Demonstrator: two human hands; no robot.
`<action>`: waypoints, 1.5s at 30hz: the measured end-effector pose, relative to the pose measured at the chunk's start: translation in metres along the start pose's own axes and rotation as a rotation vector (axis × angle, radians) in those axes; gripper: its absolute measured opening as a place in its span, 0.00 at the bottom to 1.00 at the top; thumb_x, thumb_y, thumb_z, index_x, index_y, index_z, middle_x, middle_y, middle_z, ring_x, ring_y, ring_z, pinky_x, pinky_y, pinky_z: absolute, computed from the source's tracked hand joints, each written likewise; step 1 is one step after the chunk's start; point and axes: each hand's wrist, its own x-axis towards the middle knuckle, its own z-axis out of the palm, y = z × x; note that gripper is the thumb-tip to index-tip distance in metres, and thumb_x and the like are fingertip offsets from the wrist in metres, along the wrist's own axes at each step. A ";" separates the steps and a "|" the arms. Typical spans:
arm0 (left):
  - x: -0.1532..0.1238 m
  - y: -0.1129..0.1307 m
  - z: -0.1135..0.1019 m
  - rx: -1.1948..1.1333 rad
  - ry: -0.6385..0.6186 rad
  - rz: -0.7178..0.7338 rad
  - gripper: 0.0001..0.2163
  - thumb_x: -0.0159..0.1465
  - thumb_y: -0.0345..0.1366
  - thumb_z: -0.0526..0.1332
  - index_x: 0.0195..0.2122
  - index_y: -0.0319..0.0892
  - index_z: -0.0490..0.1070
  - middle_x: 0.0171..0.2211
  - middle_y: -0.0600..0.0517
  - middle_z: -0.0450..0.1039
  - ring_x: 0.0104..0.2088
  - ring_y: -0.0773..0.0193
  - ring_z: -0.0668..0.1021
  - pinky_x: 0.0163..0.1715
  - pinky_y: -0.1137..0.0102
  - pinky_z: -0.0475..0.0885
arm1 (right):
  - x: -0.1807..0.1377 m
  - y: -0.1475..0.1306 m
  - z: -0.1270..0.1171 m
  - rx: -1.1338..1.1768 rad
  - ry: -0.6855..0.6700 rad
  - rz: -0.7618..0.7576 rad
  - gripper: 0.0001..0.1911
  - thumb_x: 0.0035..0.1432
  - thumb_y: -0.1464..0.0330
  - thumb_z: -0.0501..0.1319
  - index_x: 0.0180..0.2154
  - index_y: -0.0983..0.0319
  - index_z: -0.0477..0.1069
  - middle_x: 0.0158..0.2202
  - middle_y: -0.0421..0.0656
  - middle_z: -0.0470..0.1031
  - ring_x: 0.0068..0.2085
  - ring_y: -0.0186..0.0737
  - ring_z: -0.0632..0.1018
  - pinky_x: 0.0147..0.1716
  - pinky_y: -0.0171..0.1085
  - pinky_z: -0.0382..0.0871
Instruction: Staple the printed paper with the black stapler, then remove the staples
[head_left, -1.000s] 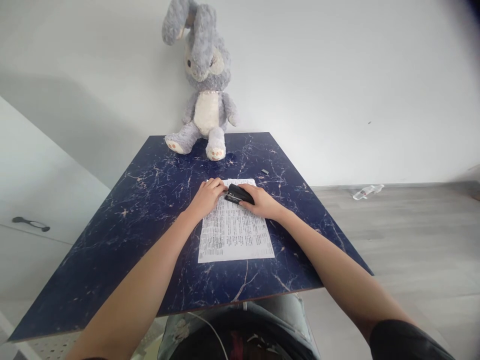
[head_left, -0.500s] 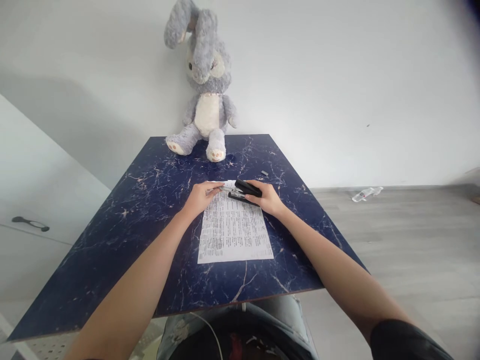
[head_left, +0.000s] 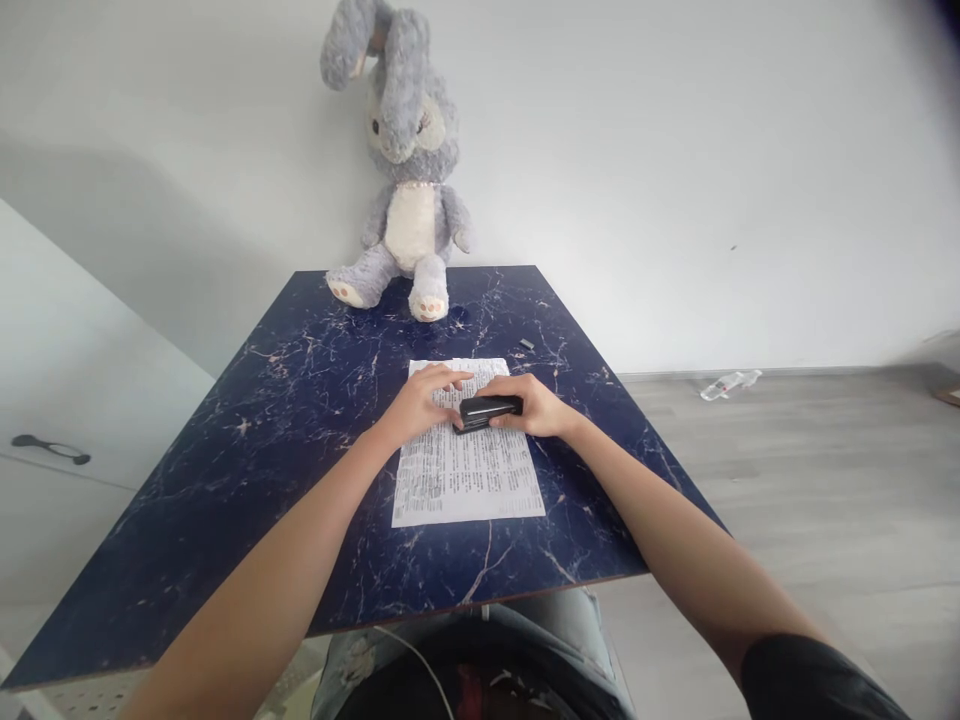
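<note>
Head view: a black stapler [head_left: 491, 412] is seen over a printed sheet [head_left: 480, 475], which is laid flat on a dark blue, marble-patterned table [head_left: 247, 440]. The stapler is held by the right hand [head_left: 544, 408], closed around its right-hand end with the thumb on the near side and the fingers over the far side. The left hand [head_left: 420, 400] is placed at the opposite end, half open, with thumb and forefinger parted; nothing is seen to be gripped by it. The thumb appears to be set against the stapler's nose, although firm contact cannot be confirmed at this scale. The stapler is thus situated between the two hands, its length running from one to the other. It is judged to be rigid, fairly light and not fragile, though its smooth casing may be somewhat slippery; it is best gripped across the body, with fingertips kept clear of the mouth. The sheet is judged to be thin, limp and easily creased, and is best held by an edge
</note>
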 end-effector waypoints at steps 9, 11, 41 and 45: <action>0.001 -0.001 -0.003 -0.032 0.013 -0.034 0.21 0.55 0.44 0.77 0.50 0.49 0.79 0.43 0.48 0.78 0.46 0.53 0.77 0.48 0.57 0.72 | 0.005 -0.001 0.012 0.022 0.074 0.040 0.20 0.61 0.63 0.70 0.52 0.63 0.77 0.45 0.48 0.81 0.42 0.45 0.81 0.43 0.42 0.74; 0.001 -0.007 -0.006 -0.047 0.054 -0.103 0.20 0.55 0.44 0.77 0.48 0.48 0.80 0.44 0.48 0.78 0.44 0.55 0.77 0.46 0.59 0.72 | 0.007 -0.001 0.015 -0.018 0.110 0.088 0.20 0.60 0.63 0.70 0.52 0.64 0.77 0.44 0.47 0.81 0.42 0.45 0.81 0.42 0.42 0.74; -0.003 -0.056 -0.041 -0.800 1.173 -0.464 0.11 0.60 0.45 0.64 0.32 0.44 0.67 0.30 0.55 0.63 0.26 0.70 0.66 0.28 0.73 0.63 | 0.049 0.095 -0.001 -0.730 -0.298 0.438 0.47 0.74 0.44 0.44 0.74 0.76 0.47 0.76 0.63 0.37 0.76 0.60 0.41 0.73 0.59 0.35; -0.021 -0.074 -0.081 -0.741 1.341 -0.495 0.13 0.59 0.46 0.61 0.30 0.45 0.59 0.28 0.57 0.57 0.24 0.70 0.63 0.28 0.73 0.61 | 0.117 0.082 0.050 -0.722 -0.341 0.334 0.43 0.75 0.48 0.49 0.74 0.75 0.49 0.76 0.62 0.38 0.76 0.60 0.43 0.73 0.60 0.38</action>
